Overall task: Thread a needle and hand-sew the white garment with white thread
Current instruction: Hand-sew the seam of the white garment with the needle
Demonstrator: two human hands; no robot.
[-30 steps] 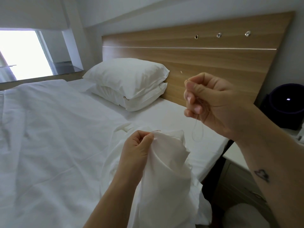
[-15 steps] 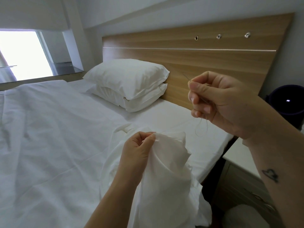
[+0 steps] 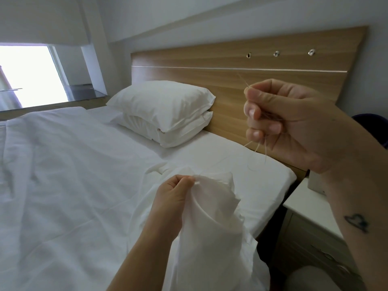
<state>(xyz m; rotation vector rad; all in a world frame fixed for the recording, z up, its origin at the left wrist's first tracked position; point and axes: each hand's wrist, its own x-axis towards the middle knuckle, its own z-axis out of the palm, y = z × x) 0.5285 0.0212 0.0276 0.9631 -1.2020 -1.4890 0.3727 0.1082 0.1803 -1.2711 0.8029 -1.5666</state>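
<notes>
The left hand (image 3: 174,198) sits low, in front of the body, over the bed (image 3: 63,185). Its thumb and fingers pinch the top edge of the white garment (image 3: 210,238), which hangs down in soft folds. The right hand (image 3: 294,122) is up high and off to the right, well apart from the left hand. Its fingers are curled, and the thumb and first finger pinch the needle (image 3: 243,80). The needle is very thin. It sticks out of the top of the fist and points up and to the left, toward the wooden headboard (image 3: 273,43). So its long way points away from the garment, not at it. The white thread (image 3: 265,152) hangs in loose loops under the right hand. It is too fine to see if it reaches the garment.

The spot to sew is down and to the left of the needle, right by the left thumb. For the next stitch, I think the right hand has to come down and left, and turn the needle so its tip faces the pinched edge. The left hand is nearer the garment and only has to hold it firm.
</notes>
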